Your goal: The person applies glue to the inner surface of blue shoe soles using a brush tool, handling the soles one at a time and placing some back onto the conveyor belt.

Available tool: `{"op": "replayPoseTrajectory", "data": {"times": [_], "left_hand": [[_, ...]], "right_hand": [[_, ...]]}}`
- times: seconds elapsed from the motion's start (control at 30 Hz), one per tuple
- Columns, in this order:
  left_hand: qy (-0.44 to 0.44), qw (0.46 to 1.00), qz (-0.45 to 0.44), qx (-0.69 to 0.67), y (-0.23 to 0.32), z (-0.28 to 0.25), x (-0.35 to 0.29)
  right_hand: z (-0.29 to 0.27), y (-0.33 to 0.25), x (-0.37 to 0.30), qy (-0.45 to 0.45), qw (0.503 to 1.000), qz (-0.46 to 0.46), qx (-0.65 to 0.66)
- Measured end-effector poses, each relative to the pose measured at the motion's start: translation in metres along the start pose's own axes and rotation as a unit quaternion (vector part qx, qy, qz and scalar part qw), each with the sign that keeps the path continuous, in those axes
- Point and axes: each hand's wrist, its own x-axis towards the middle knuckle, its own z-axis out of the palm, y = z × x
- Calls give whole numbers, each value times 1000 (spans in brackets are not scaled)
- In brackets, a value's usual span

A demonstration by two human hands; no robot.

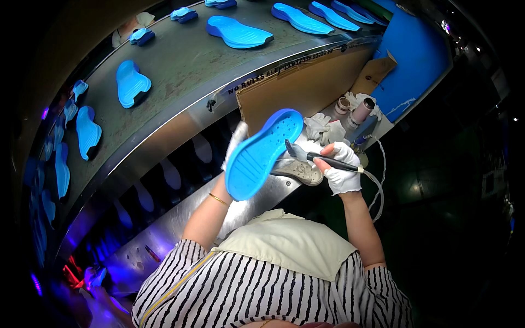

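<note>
A bright blue shoe sole (261, 156) is held up in front of me, its ribbed and dotted inner face toward me. My left hand (235, 143), in a white glove, grips it from behind at the left edge; most of those fingers are hidden by the sole. In my right hand (342, 172), a white glove leaves some fingertips bare, and the fingers close round a black-handled brush (333, 163) with a pale tube at its rear end. The brush tip is beside the sole's upper right edge; whether it touches I cannot tell.
A dark conveyor belt (175, 82) curves round the far left, carrying several blue soles (238, 31). Below the held sole, a grey-beige sole (307, 173) rests by a metal ledge (281, 188). Cardboard (301, 87), crumpled white gloves (324, 128) and a pink cylindrical container (363, 109) stand beyond.
</note>
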Motion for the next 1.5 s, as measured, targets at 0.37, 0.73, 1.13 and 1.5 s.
{"op": "replayPoseTrajectory", "data": {"times": [0.37, 0.73, 1.13, 1.5], "left_hand": [[36, 996, 61, 48, -64, -2, 26], [17, 984, 141, 108, -43, 13, 29], [-12, 986, 145, 81, -19, 15, 25], [-42, 986, 144, 68, -45, 24, 18]], "right_hand": [[28, -2, 11, 14, 983, -160, -85], [35, -9, -5, -74, 962, -210, -157], [28, -8, -7, -93, 980, -128, -120], [25, -15, -5, -120, 978, -155, -68]]}}
